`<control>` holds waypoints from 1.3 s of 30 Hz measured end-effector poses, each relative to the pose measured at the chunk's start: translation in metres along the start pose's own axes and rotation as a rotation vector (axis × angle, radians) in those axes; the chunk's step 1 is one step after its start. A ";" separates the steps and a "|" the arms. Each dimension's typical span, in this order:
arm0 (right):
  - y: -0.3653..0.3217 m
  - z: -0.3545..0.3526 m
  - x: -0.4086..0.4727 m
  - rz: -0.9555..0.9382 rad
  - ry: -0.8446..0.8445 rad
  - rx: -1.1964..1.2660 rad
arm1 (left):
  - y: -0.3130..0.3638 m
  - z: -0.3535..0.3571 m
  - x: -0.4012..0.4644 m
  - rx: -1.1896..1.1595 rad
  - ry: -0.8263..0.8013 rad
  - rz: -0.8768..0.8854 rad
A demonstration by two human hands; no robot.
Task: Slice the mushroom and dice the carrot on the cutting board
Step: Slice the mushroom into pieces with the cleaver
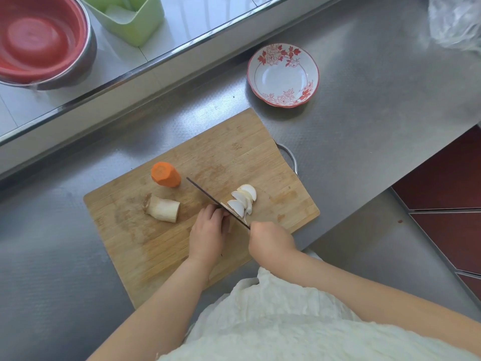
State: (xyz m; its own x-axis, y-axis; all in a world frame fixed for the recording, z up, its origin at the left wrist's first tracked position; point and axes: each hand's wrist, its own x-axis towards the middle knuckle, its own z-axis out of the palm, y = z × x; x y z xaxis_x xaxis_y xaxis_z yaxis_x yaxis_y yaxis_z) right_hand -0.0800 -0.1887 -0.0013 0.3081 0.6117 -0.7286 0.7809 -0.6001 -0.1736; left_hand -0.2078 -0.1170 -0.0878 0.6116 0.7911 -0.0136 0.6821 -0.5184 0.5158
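Note:
A wooden cutting board (156, 246) lies on the steel counter. On it stand an orange carrot stub (165, 174) and a mushroom stem piece (162, 208) to its lower left. Several white mushroom slices (243, 199) fan out at the board's right. My right hand (270, 241) grips the handle of a dark knife (208, 195), whose blade runs up-left and lies against the slices. My left hand (207, 231), fingers curled, holds down a small mushroom piece right at the blade; that piece is mostly hidden by the fingers.
A red-flowered white bowl (283, 75) sits beyond the board on the steel counter (364, 131). On the raised ledge at the back left are a red basin in a steel bowl (39, 40) and a green container (130, 16). Clear plastic wrap (455, 22) lies top right.

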 end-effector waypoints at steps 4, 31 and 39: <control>0.000 0.003 0.008 0.014 -0.007 0.034 | -0.001 0.001 0.000 0.002 0.007 0.002; -0.001 -0.002 -0.012 -0.038 0.019 -0.005 | -0.005 0.002 -0.005 0.020 -0.025 0.002; -0.009 -0.002 0.002 0.000 0.006 -0.001 | -0.002 0.001 -0.003 0.022 -0.031 -0.032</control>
State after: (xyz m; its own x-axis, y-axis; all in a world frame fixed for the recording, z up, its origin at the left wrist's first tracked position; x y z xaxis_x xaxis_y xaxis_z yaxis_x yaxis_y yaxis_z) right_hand -0.0854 -0.1815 0.0001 0.3110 0.6147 -0.7249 0.7812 -0.5997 -0.1733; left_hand -0.2107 -0.1188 -0.0901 0.6008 0.7974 -0.0566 0.7101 -0.4999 0.4959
